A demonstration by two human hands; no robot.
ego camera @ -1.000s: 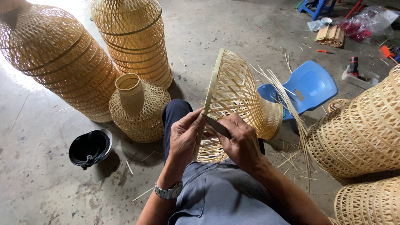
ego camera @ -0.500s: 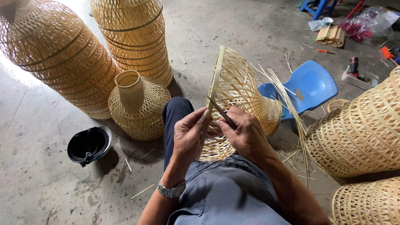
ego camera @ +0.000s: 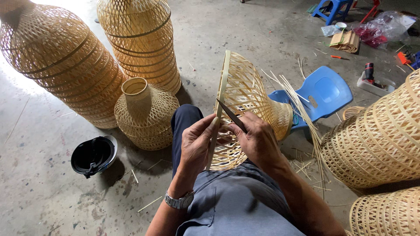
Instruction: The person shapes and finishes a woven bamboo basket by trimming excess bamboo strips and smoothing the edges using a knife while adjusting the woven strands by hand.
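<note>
Concrete floor (ego camera: 245, 39), tall woven baskets (ego camera: 61, 61) left, more right, blue stool (ego camera: 326, 94) behind. Shade (ego camera: 249, 100) lies on its side on the lap, rim toward the left hand (ego camera: 197, 142), axis running right toward the stool. Left fingers pinch the rim hoop. Right hand (ego camera: 258, 140) grips a knife (ego camera: 231, 116), blade pointing up-left at the rim, just beside the left fingertips.

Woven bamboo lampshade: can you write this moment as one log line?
left hand: grips rim of pale woven bamboo lampshade | right hand: holds thin dark blade against rim | lampshade: on lap, tilted
</note>
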